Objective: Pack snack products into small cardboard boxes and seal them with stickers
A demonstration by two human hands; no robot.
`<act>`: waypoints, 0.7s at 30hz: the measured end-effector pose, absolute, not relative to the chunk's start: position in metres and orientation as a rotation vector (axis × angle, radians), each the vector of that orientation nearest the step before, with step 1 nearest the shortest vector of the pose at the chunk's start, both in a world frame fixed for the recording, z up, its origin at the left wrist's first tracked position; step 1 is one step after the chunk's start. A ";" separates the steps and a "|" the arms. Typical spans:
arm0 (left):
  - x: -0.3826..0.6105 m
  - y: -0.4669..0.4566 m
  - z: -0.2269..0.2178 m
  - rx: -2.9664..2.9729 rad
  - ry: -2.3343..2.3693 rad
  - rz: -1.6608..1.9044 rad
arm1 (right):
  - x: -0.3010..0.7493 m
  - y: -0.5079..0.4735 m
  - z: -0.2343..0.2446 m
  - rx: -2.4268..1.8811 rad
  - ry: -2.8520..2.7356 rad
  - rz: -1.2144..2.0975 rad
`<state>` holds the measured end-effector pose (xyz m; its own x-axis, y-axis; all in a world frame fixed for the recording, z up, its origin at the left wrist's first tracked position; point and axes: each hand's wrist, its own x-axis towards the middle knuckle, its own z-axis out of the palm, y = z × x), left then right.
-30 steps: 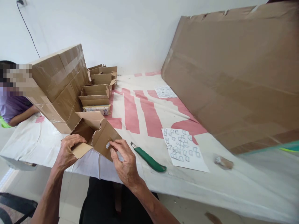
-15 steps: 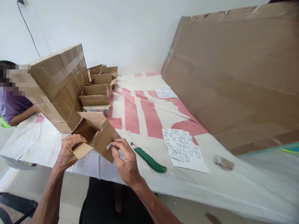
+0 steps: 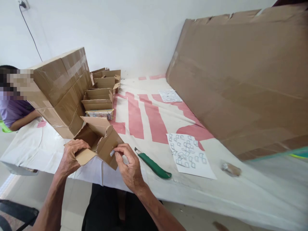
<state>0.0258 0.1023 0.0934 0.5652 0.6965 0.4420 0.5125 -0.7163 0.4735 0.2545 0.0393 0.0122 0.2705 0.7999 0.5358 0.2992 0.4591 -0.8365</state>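
At the table's front edge, an open cardboard box [image 3: 106,146] is tilted, with its flaps raised. My left hand [image 3: 75,154] is closed round its near left side, the thumb hidden. My right hand [image 3: 130,165] is closed in a pinch at the box's right side, thumb and forefinger on the end of a small white label [image 3: 112,153] lying against the cardboard. A green utility knife [image 3: 155,166], blade tip showing, rests to the right of that hand. Beyond it lies a white paper sheet [image 3: 191,155] covered in small drawn box shapes.
Stacked taped cartons [image 3: 64,93] stand on the left, beside a row of open boxes [image 3: 98,99]. A person in a purple top [image 3: 13,109] sits behind them. A large cardboard panel [image 3: 240,80] leans at the right. A tape roll [image 3: 231,168] lies on the cloth-covered table [image 3: 260,192].
The view has shifted very slightly. Both hands keep their grip on the box and label, with hardly any movement.
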 end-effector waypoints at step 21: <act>0.022 0.100 0.091 2.527 0.982 0.896 | 0.253 0.039 0.007 -1.071 -1.360 0.275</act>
<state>0.0216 0.1004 0.0909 0.5753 0.6850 0.4470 0.5077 -0.7275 0.4614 0.2532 0.0391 0.0068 0.2601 0.7141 0.6499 0.4051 0.5303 -0.7448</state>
